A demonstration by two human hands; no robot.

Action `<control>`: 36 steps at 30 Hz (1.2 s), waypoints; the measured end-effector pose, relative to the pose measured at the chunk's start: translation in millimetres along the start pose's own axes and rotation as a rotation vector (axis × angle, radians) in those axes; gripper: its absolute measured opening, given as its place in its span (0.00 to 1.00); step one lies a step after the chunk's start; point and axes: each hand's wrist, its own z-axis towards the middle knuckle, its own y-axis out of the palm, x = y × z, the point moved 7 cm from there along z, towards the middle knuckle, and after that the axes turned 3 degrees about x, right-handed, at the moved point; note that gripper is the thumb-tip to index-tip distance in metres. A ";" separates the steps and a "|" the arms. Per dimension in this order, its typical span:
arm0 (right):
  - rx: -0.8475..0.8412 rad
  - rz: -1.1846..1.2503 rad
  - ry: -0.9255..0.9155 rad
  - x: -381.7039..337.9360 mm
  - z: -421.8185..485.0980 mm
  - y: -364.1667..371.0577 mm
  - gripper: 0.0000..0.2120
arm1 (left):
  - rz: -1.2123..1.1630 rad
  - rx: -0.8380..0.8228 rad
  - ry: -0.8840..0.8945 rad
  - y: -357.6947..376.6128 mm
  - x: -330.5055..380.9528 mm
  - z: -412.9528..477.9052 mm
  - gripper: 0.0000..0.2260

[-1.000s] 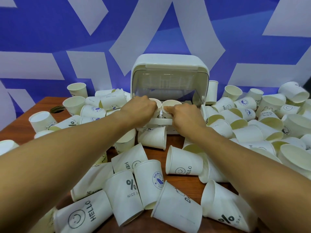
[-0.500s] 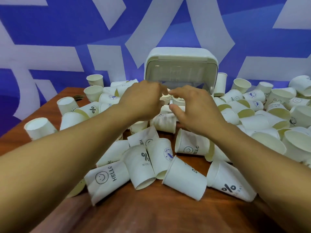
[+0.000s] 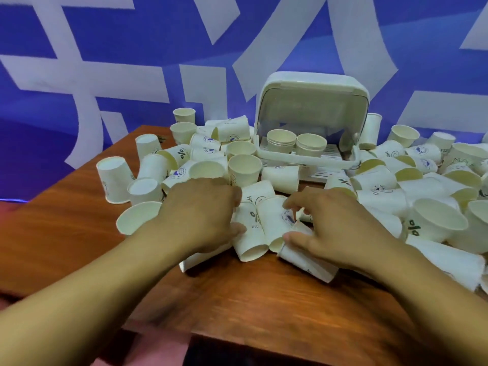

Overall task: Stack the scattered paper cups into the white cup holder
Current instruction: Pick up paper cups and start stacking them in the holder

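The white cup holder [image 3: 309,81] stands at the back of the table with its clear lid raised. Two short stacks of paper cups [image 3: 281,140] [image 3: 311,144] sit upright side by side in its tray. Both hands are down on the near heap of cups lying on their sides. My left hand [image 3: 206,215] curls over a lying cup [image 3: 191,261], its thumb against a cup printed with a percent sign [image 3: 250,233]. My right hand [image 3: 327,223] curls its fingers and thumb round another lying cup [image 3: 307,260]. A cup with a blue logo [image 3: 274,220] lies between the hands.
Several loose cups cover the wooden table [image 3: 66,233] left and right of the holder, some upright [image 3: 244,169], most tipped over. The pile at the right [image 3: 435,220] is dense. The table's front edge [image 3: 264,347] is close, and a blue and white wall stands behind.
Both hands have drawn back from the holder's tray to the near cups, leaving the two stacks uncovered. The camera has swung left and tilted down.
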 end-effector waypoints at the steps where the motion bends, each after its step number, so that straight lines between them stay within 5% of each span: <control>1: -0.023 -0.012 0.000 -0.6 -3.1 3.1 0.24 | 0.036 0.005 -0.021 -0.7 -2.7 -5.8 0.21; 8: -0.114 -0.078 0.011 -8.9 -16.8 17.2 0.20 | 0.154 0.090 -0.218 -2.9 -26.4 -49.0 0.23; 21: -0.129 -0.168 0.019 -19.7 -29.4 -10.4 0.12 | -0.220 0.124 -0.426 20.4 -54.6 -74.9 0.16; 27: -0.116 -0.171 -0.010 -17.4 -27.1 -32.8 0.16 | -0.500 0.147 -0.400 17.4 -61.7 -74.7 0.08; 36: -0.223 -0.092 -0.026 -12.2 -28.0 -27.6 0.19 | -0.578 0.157 -0.317 -1.9 -58.8 -69.5 0.06</control>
